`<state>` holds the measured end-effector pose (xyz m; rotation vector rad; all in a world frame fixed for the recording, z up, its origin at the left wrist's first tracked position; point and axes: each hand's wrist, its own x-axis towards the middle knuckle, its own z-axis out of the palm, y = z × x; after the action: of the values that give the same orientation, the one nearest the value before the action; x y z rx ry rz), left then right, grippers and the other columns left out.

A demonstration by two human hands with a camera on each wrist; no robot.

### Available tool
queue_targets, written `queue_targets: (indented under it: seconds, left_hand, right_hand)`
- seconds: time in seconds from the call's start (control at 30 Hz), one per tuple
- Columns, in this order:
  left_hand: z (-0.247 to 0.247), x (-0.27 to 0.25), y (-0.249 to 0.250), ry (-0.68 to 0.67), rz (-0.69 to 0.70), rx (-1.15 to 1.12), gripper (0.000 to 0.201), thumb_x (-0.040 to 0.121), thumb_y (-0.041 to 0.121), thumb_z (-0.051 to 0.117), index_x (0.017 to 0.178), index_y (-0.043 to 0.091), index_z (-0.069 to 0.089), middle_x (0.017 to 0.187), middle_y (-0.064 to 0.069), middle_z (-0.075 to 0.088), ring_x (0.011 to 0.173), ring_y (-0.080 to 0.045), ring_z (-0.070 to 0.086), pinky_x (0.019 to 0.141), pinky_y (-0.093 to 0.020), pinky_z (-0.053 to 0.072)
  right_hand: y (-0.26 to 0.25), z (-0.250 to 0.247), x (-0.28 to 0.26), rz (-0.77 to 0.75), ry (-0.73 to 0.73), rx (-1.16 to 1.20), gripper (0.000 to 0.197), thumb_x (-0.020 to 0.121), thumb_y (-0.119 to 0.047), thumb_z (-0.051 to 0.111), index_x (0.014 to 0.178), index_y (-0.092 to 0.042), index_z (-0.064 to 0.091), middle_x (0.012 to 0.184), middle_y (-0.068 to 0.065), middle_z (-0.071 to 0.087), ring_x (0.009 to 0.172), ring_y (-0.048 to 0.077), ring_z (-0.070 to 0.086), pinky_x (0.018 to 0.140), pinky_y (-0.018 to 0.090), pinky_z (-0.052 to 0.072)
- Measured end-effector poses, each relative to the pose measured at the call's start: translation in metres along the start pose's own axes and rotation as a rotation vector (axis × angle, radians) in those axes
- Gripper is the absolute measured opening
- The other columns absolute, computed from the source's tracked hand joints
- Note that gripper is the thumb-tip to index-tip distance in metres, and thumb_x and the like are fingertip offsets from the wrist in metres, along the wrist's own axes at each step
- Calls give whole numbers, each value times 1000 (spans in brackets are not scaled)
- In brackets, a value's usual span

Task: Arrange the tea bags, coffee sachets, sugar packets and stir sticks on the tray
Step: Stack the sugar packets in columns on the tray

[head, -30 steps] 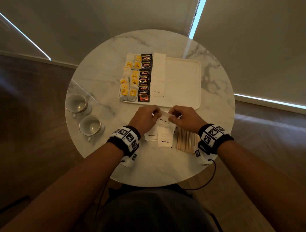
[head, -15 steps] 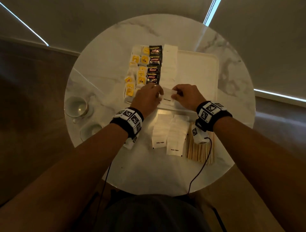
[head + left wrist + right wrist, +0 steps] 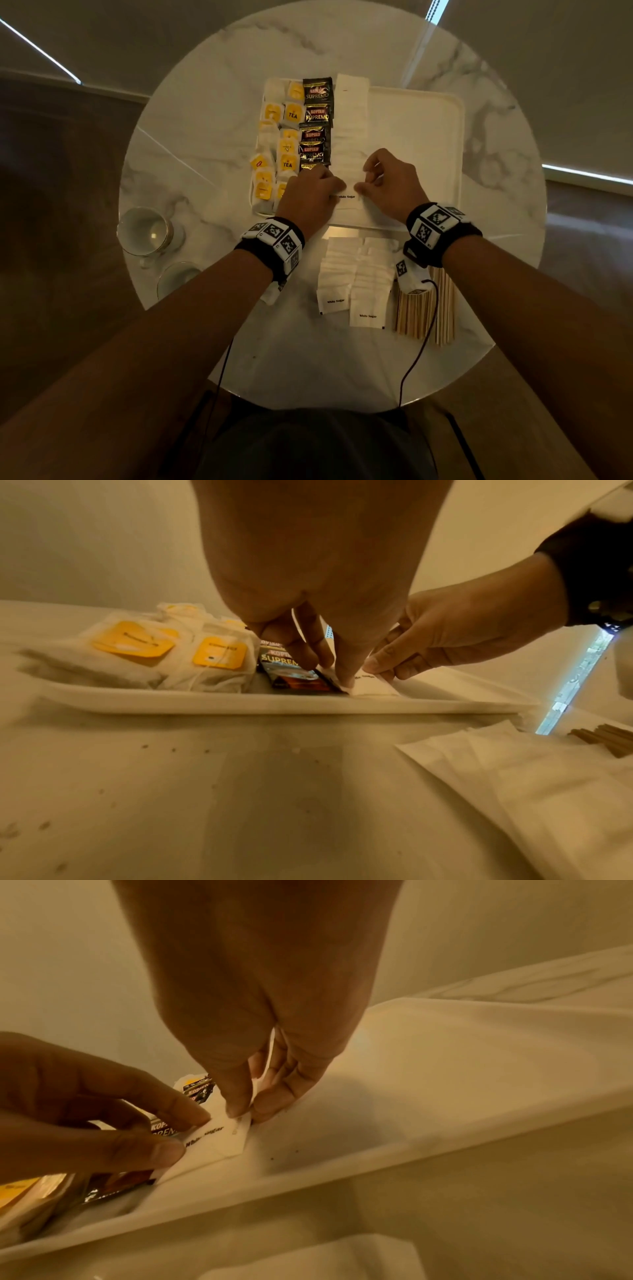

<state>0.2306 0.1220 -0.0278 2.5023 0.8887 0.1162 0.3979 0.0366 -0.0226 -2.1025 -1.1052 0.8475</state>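
A white tray [image 3: 421, 144] holds yellow-tagged tea bags [image 3: 277, 144] on its left, black coffee sachets [image 3: 315, 123] beside them, then a column of white sugar packets [image 3: 351, 120]. At the column's near end both hands pinch one white sugar packet [image 3: 347, 198] [image 3: 219, 1139] [image 3: 371, 687] low over the tray. My left hand [image 3: 313, 195] holds its left edge, my right hand [image 3: 387, 181] its right edge. Two loose stacks of sugar packets [image 3: 356, 277] and a bundle of wooden stir sticks [image 3: 428, 305] lie on the table in front of the tray.
The tray sits on a round marble table [image 3: 205, 137]. Two cups [image 3: 147, 231] stand at the table's left edge. The right half of the tray is bare. Cables hang from both wrists over the near table edge.
Both hands carried the sugar packet from above the loose stacks forward onto the tray, to the near end of the sugar column. The head view has tilted closer.
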Motion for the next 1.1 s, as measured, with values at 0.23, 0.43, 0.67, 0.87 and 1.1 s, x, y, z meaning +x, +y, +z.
queue_targets:
  seconds: [0.23, 0.43, 0.67, 0.87, 1.1]
  left_hand:
    - [-3, -1, 2, 11, -1, -28, 24, 87, 22, 64, 111, 18, 69, 106, -4, 62, 99, -25, 58, 84, -43, 48]
    - [-5, -36, 7, 32, 55, -94, 20, 89, 22, 62, 108, 19, 65, 108, -1, 59, 95, -19, 57, 82, -42, 49]
    - [-6, -101, 19, -30, 81, -62, 15, 92, 30, 60, 105, 23, 63, 104, 3, 59, 92, -16, 55, 81, -42, 48]
    - [8, -151, 29, -189, 50, 101, 40, 82, 60, 61, 109, 31, 58, 106, 7, 58, 92, -16, 55, 82, -37, 45]
    - [17, -168, 36, -191, -20, 221, 47, 79, 59, 64, 115, 30, 55, 109, 7, 58, 100, -19, 55, 82, -35, 37]
  right_hand:
    - [0, -5, -3, -36, 29, -55, 25, 83, -23, 75, 102, -15, 60, 93, 4, 65, 81, 18, 60, 79, 30, 51]
    - [-3, -11, -31, -75, 15, -32, 11, 88, -19, 67, 98, -14, 64, 90, -1, 67, 83, 14, 60, 79, 23, 48]
    - [-3, -3, -85, -146, -78, -85, 9, 90, -11, 61, 96, -13, 67, 89, -5, 64, 76, 5, 56, 71, 11, 43]
    - [-1, 6, -128, -171, -107, -55, 7, 89, -14, 62, 95, -16, 67, 90, -3, 66, 82, 11, 59, 76, 22, 49]
    - [4, 14, -163, -172, -141, -67, 7, 89, -16, 62, 94, -18, 67, 89, -7, 66, 81, 5, 59, 75, 19, 48]
